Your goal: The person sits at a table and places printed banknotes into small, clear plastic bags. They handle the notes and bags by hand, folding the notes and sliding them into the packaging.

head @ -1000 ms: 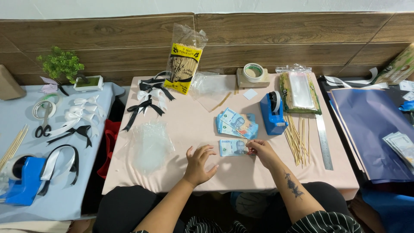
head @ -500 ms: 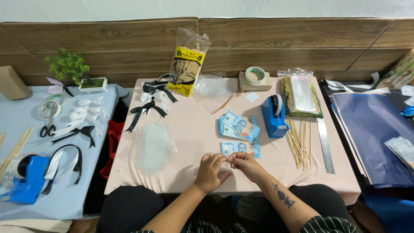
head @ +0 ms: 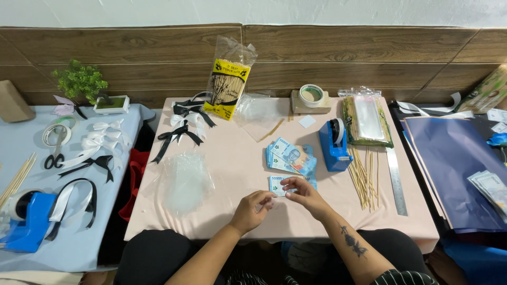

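My left hand [head: 252, 211] and my right hand [head: 305, 194] meet near the front of the pink table [head: 227, 158]. Both pinch a small clear piece between their fingertips, just in front of a blue banknote [head: 277, 186] lying flat; what the clear piece is I cannot tell. A fanned stack of blue banknotes [head: 290, 156] lies just beyond it. A blue tape dispenser [head: 335, 145] stands to the right of the stack.
Loose bamboo skewers [head: 365, 174] and a metal ruler [head: 395, 180] lie at the right. Clear plastic bags [head: 185, 180], black and white ribbon bows [head: 182, 126], a bag of skewers [head: 225, 87] and a tape roll [head: 310, 95] sit further back. Dark blue paper [head: 457, 158] lies far right.
My left hand lifted off the table and came to my right hand. My right hand drew back from the flat banknote, and both now pinch a small clear piece.
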